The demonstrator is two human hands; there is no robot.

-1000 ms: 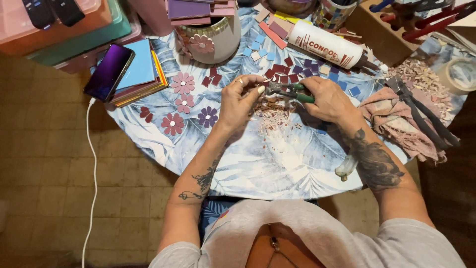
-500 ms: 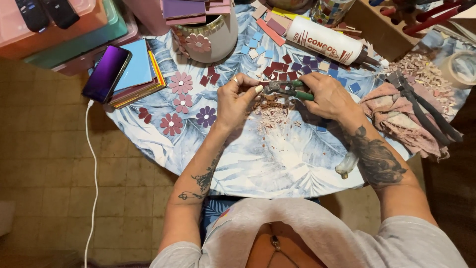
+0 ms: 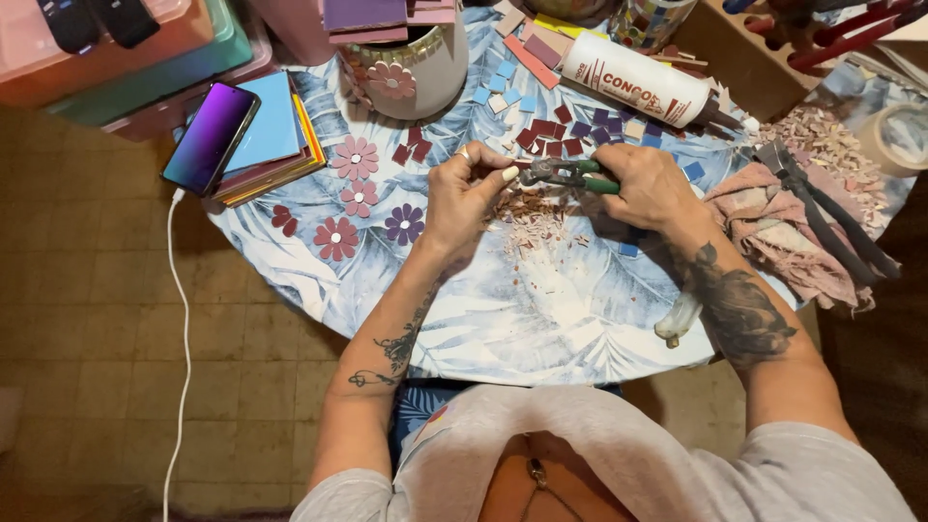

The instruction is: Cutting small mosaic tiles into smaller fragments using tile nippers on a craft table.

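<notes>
My right hand [image 3: 648, 186] grips green-handled tile nippers [image 3: 565, 175], jaws pointing left. My left hand [image 3: 469, 193] pinches a small dark red tile piece at the nipper jaws; the piece is mostly hidden by my fingers. Under the hands lies a heap of reddish tile chips [image 3: 530, 215] on the round table with a blue leaf-print cloth [image 3: 541, 309]. Small maroon, purple and blue tile squares [image 3: 565, 135] lie just beyond the hands.
Mosaic flowers [image 3: 356, 193] lie left of the hands, near a white pot [image 3: 416, 68]. A phone on a cable [image 3: 210, 137] rests on stacked coloured sheets. A glue tube [image 3: 638, 82], a pink rag with black pliers [image 3: 802, 222] and a tape roll [image 3: 894, 140] sit to the right.
The view has shifted slightly. Both hands stay at the same spot over the chip heap, with the nippers at the tile piece.
</notes>
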